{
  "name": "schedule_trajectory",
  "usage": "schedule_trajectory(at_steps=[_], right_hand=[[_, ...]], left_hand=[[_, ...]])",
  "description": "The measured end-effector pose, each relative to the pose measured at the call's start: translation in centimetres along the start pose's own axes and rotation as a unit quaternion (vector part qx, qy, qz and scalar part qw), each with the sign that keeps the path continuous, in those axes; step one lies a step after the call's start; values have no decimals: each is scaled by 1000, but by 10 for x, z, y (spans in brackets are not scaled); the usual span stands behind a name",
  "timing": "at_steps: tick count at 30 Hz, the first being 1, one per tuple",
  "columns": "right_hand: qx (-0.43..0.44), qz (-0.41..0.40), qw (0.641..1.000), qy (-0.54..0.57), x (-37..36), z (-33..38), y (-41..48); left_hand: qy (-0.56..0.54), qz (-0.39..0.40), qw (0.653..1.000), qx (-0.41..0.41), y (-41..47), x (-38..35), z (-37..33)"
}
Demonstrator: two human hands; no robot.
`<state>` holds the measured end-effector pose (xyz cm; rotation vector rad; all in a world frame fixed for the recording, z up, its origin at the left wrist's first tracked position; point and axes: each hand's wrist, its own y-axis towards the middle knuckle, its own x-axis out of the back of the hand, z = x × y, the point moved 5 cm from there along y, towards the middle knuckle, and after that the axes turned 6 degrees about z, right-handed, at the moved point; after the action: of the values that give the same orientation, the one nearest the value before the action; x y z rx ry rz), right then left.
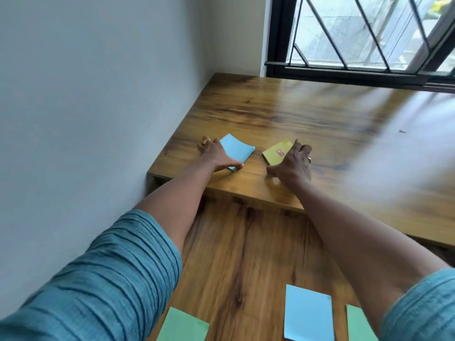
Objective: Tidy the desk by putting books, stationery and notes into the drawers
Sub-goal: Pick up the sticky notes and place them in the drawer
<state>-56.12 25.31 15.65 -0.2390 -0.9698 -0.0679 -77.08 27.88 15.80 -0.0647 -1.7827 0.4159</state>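
- Two hands reach onto a wooden desk (283,114).
- Left hand (216,153) grips a blue note pad (237,150), fingers clamped on its edges.
- Right hand (291,163), fingers curled, grasps a yellow note pad (277,151) beside it.

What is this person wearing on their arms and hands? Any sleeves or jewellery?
Both arms come out of short teal-blue sleeves of a ribbed, crinkled fabric with fine darker lines; the left sleeve shows more fully than the right sleeve. The forearms are bare. The right hand has a ring on one finger, and the left hand seems to wear one too. No gloves or watch show.
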Motion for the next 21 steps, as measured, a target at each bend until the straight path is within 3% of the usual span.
schedule_trajectory(at_steps=[10, 16, 21], right_hand=[[151, 39, 987, 45, -17, -18, -115], [253, 137, 957, -24, -59, -42, -195], [225, 215, 950, -39, -99, -69, -233]], left_hand=[[-185, -134, 974, -5, -129, -40, 37], [-181, -20, 979, 95, -201, -119, 83], [-197, 61, 965, 161, -225, -171, 113]])
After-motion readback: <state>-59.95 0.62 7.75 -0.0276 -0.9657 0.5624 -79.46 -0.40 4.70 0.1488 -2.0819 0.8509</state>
